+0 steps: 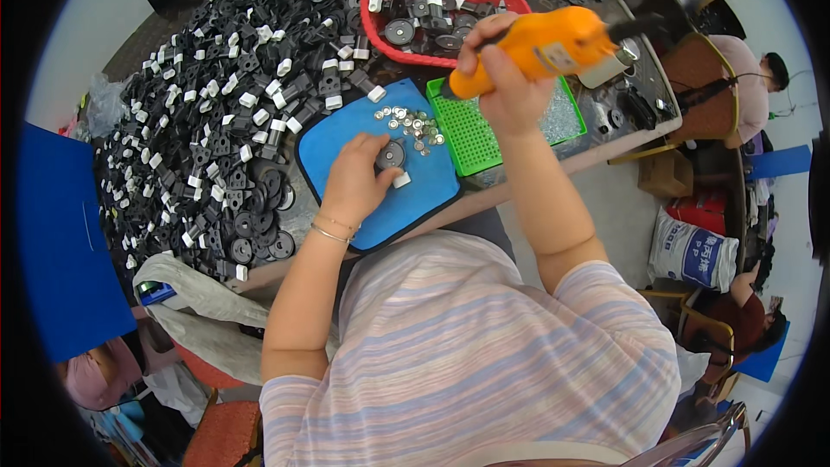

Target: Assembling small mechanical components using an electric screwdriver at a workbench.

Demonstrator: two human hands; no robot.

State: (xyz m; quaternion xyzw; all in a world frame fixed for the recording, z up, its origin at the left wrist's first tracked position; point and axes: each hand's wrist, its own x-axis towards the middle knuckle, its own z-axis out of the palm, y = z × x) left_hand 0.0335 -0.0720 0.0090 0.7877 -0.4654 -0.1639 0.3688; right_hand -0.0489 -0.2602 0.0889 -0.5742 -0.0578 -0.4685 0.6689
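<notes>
My left hand (353,180) rests on a blue mat (393,216), its thumb and fingers closed round a black round plastic part (392,154) with a white end piece (401,179). My right hand (516,102) grips an orange electric screwdriver (553,43), raised above a green perforated tray (462,138). The tool's narrow dark end points to the left, near the tray's far left corner. Several small round silvery metal pieces (418,127) lie loose on the mat, just beyond the held part. Many tiny shiny pieces (562,112), too small to make out, fill the tray's right side.
A large heap of black parts with white ends (207,134) covers the table's left and far side. Beyond the mat stands a red basket (415,56) of similar parts. A grey cloth (194,307) hangs at the near left. Other people sit at the far right and lower left.
</notes>
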